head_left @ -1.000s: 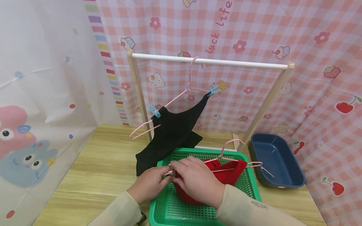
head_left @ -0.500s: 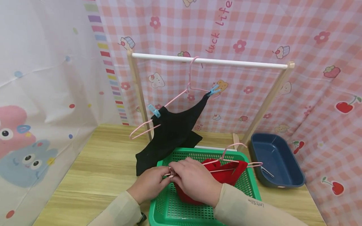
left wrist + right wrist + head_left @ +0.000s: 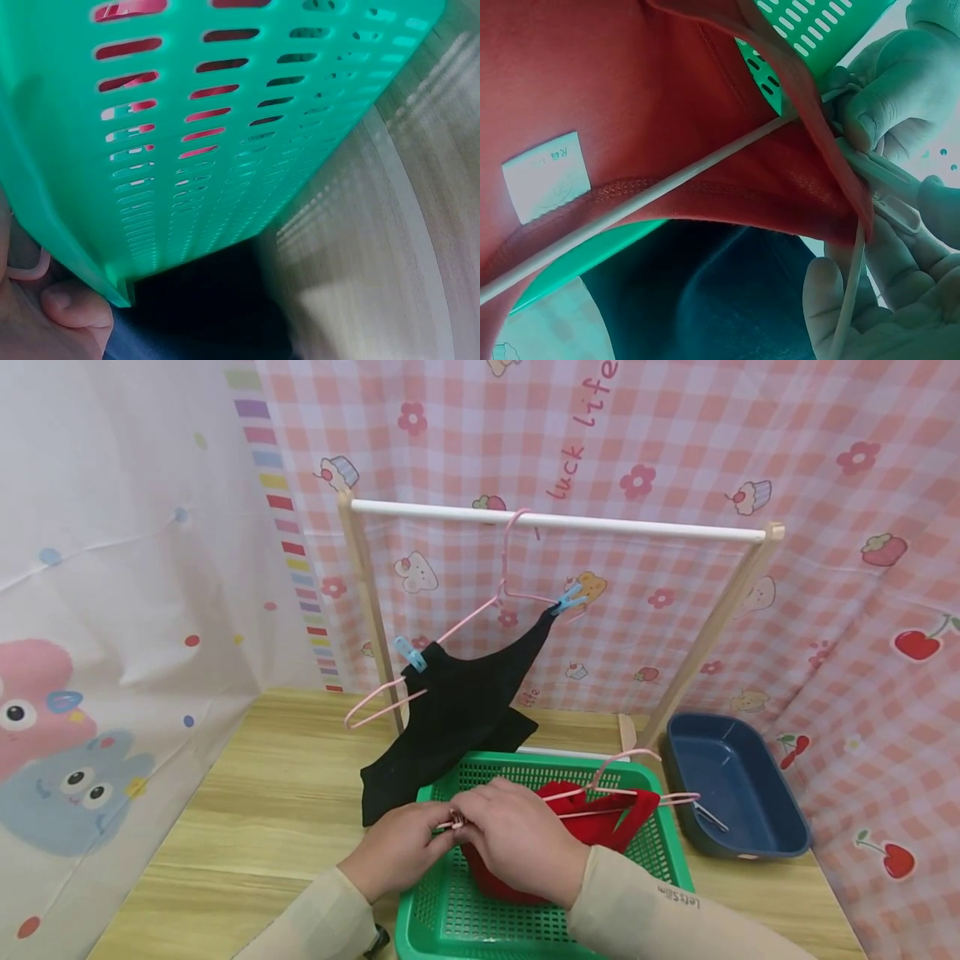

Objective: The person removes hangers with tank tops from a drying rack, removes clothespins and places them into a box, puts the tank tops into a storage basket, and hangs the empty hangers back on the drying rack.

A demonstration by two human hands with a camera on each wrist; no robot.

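A red sleeveless garment [image 3: 603, 828] on a pink hanger [image 3: 652, 184] lies over the green basket [image 3: 517, 935]. My left hand [image 3: 397, 853] pinches the hanger's left end beside the garment's strap. My right hand [image 3: 525, 842] holds a clothespin [image 3: 881, 180] at that strap, between thumb and fingers. In the right wrist view, the hanger wire runs through the strap, and a white label [image 3: 547, 176] shows inside the garment. The left wrist view shows mostly the basket's slotted wall, with part of a hand at its lower left.
Behind the basket stands a rack with a white rail [image 3: 562, 522] and wooden legs. A black garment [image 3: 465, 702] hangs from it on a pink hanger, held by two blue clothespins. A dark blue basin [image 3: 731, 777] with a clothespin inside stands at right on the wooden table [image 3: 217, 810].
The hanger's hook and right end have shifted slightly to the right, the hook also dipping lower. Both hands stay together at the strap, the right one turning slightly.
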